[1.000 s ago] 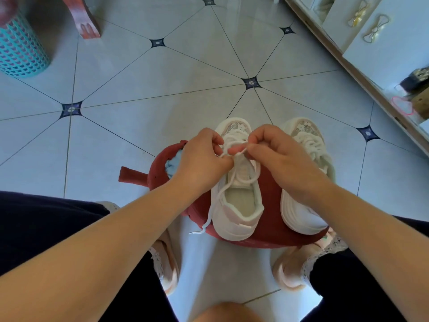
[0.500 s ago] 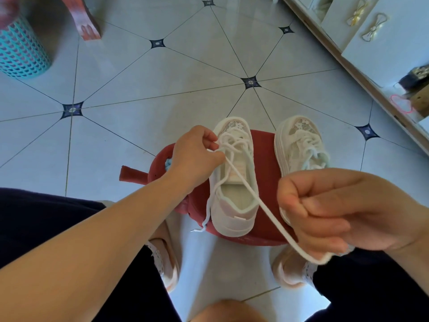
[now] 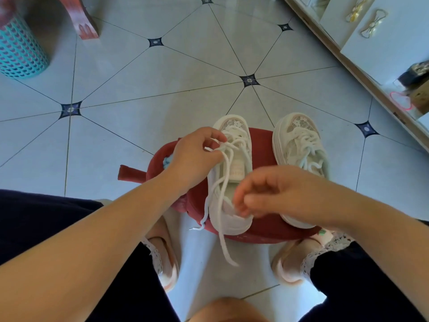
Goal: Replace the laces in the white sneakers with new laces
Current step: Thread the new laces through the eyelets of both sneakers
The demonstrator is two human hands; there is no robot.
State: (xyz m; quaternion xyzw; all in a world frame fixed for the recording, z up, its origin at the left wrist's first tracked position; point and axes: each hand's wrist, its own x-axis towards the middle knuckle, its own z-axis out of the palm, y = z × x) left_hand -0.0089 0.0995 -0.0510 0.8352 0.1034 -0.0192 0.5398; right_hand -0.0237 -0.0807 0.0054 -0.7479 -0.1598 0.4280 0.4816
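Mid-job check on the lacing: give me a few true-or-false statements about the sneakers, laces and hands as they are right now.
1. Both white sneakers sit on a red stool. True.
2. The left hand pinches lace at the left sneaker. True.
3. The right sneaker has no lace. False: it is laced.
4. A loose lace end hangs past the stool's near edge. True.
5. The right hand rests on the floor. False: it is above the sneakers.

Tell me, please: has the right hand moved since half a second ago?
Yes. The right hand has gone up and left, back toward the left sneaker on the red stool; before, it was pulled low and right, away from the stool.
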